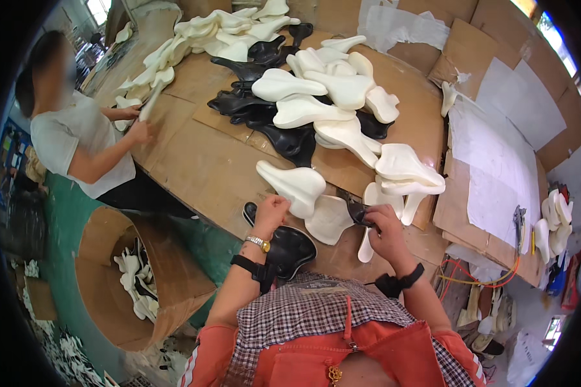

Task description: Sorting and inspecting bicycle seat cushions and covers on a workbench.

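Observation:
A cream-white bicycle saddle pad (pixel 295 188) lies tilted on the work table in front of me. My left hand (pixel 271 217) is closed, its fingertips pinching the near edge of that pad. In my closed right hand (pixel 384 231) is a small dark tool (pixel 357 211); its exact kind is hard to make out. Just below the tool's tip sits another white saddle pad (pixel 330 220), between my hands. Under my left wrist, close to my body, a black saddle (pixel 290 250) rests at the table's near edge.
A large pile of white saddle pads (pixel 342 87) and black saddles (pixel 290 142) covers the table's middle. Cardboard (pixel 193 138) lines the tabletop. At the left a co-worker (pixel 77 135) handles a white pad. A cardboard drum (pixel 100 290) with scraps stands lower left. Hoses (pixel 484 282) hang at right.

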The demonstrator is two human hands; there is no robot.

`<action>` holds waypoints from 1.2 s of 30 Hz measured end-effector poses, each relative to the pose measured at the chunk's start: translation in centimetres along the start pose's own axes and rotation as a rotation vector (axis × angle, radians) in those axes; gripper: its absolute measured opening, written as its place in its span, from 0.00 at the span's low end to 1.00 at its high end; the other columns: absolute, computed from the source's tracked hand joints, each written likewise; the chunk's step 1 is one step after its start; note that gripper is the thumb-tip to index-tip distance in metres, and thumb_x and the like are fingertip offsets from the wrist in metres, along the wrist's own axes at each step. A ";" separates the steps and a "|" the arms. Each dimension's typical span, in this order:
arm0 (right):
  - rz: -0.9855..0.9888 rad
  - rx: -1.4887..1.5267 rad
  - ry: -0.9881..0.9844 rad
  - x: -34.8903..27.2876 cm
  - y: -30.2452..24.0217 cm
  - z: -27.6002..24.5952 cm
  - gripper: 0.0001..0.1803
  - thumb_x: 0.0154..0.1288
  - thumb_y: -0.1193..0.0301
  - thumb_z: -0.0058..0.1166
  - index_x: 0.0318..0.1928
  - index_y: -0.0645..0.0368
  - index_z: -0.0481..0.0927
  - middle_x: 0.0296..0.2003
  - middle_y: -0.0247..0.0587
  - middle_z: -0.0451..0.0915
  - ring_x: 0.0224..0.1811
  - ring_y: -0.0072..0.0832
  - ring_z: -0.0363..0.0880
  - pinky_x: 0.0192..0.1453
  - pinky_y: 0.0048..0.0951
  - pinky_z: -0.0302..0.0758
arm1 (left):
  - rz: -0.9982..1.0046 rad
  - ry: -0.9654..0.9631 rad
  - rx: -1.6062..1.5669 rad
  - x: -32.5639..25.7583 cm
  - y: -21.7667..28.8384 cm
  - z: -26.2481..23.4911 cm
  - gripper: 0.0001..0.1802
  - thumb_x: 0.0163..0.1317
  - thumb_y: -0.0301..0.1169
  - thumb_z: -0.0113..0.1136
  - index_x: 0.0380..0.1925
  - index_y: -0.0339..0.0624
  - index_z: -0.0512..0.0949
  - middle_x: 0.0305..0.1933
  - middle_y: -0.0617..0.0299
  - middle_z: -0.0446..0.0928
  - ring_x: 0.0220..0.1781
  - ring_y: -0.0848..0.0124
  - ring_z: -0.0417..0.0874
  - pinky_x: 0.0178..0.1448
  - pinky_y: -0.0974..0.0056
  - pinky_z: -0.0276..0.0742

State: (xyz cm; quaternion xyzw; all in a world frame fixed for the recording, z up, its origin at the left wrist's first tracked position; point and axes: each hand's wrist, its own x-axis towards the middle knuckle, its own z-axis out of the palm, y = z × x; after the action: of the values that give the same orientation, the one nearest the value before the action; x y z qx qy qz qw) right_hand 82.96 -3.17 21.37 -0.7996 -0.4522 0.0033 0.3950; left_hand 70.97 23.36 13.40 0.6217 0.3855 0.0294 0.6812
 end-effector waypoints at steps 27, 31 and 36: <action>0.431 -0.261 -0.101 -1.9 1.9 -1.8 0.26 0.50 0.68 0.60 0.52 0.59 0.71 0.40 0.53 0.78 0.42 0.49 0.77 0.44 0.43 0.75 | 0.316 0.411 0.672 4.8 0.2 -1.3 0.28 0.43 0.32 0.66 0.45 0.31 0.71 0.44 0.43 0.74 0.48 0.47 0.74 0.52 0.54 0.72; 0.517 -0.106 -0.212 -2.2 6.8 2.6 0.19 0.59 0.64 0.54 0.47 0.62 0.74 0.35 0.57 0.79 0.40 0.53 0.77 0.44 0.46 0.73 | 0.142 0.270 0.169 4.8 -1.5 -5.4 0.28 0.47 0.24 0.59 0.52 0.30 0.68 0.46 0.47 0.76 0.47 0.57 0.79 0.52 0.59 0.75; 0.406 0.116 0.193 -0.8 3.4 0.9 0.19 0.59 0.68 0.56 0.49 0.63 0.74 0.33 0.52 0.81 0.36 0.41 0.81 0.39 0.35 0.75 | 0.174 0.146 -0.393 -1.6 3.0 -5.6 0.25 0.51 0.19 0.52 0.54 0.32 0.68 0.49 0.54 0.75 0.47 0.63 0.79 0.52 0.63 0.76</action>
State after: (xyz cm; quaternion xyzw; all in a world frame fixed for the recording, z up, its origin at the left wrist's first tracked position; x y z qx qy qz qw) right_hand 84.61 -4.10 18.38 -0.8468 -0.2412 0.0323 0.4730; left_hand 68.02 27.83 17.21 0.5043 0.3655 0.2076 0.7543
